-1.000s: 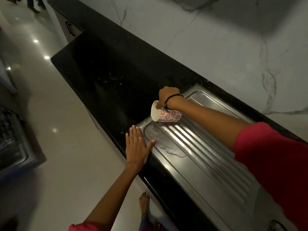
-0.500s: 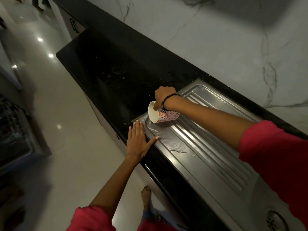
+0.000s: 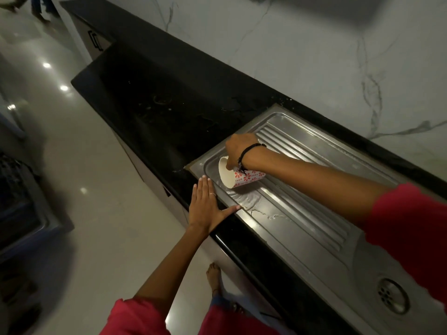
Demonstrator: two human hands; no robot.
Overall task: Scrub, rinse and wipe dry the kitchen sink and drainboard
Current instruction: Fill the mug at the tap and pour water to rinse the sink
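Note:
The steel drainboard with raised ribs runs along the black counter. My right hand grips a white paper cup with red flowers, tipped on its side with its mouth to the left, low over the drainboard's left end. A film of water lies on the steel just below the cup. My left hand rests flat on the counter's front edge, fingers straight, thumb touching the drainboard's rim. The sink's drain shows at the lower right.
A white marble wall rises behind the counter. Pale tiled floor lies to the left, my bare foot on it. A dark rack sits at the far left. Another person's legs are at the top left.
My right hand has tipped the cup lower and drawn it slightly toward the front. The water has spread further along the drainboard. My left hand has stayed flat at the edge.

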